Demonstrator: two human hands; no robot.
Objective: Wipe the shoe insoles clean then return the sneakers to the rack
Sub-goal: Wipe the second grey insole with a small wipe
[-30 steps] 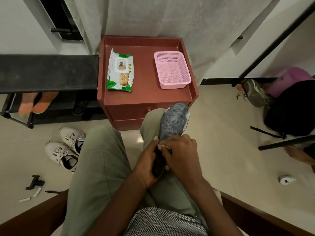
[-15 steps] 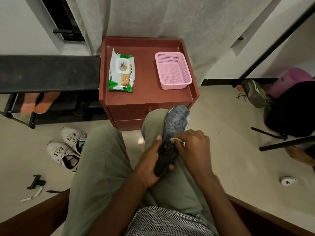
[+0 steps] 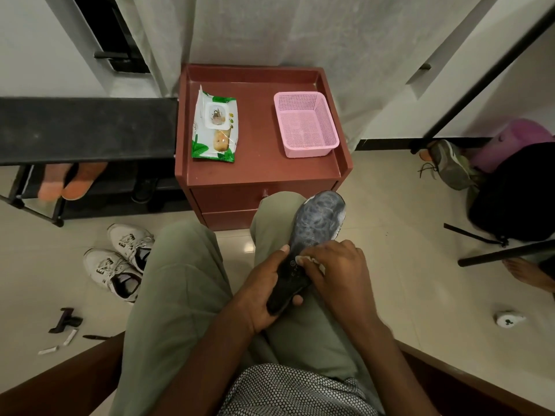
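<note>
While my left hand [image 3: 264,291] clasps the dark grey foam insole [image 3: 303,250] on my thigh at lower centre, my right hand [image 3: 333,270], pinching the white wipe [image 3: 310,261], has slid from heel to midsole, so wiping continues.

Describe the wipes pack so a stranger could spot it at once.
Find the red-brown bedside cabinet against the pale curtain. Two things lie on its top: a pink mesh basket on the right and, on the left, the wipes pack. It is the flat, soft white packet with green leaf print and a clear flip lid.
</note>
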